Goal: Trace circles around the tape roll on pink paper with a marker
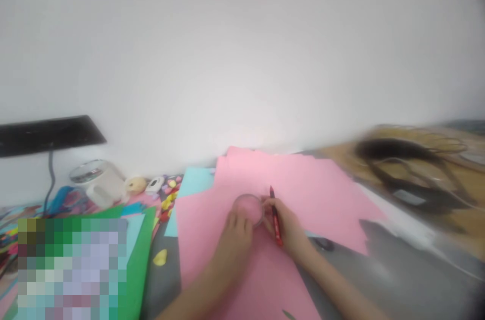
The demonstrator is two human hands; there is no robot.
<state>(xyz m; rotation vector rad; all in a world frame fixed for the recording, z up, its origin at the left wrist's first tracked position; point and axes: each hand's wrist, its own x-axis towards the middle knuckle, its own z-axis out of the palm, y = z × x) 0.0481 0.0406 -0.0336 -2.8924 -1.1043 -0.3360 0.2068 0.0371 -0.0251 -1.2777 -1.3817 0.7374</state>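
L hand [237, 231] w/ fingers bent onto ring [248, 195], can't tell if gripping; R hand [290, 231] grips red pen [278, 235], fingertips nr ring's R edge; ring on pink paper [265, 279], prob. light, stiff, slides easily, best held by rim

Left fingers [232, 218] touching round ring [247, 195] on pink paper [197, 224] | right fingers [279, 204] holding red pen [278, 231] | yellow scrap [160, 258] lying on gray desk [161, 287]

Plain whitish wall [242, 57], brighter at centre; grey tabletop [386, 264]; wood-toned surface [470, 224] at right.
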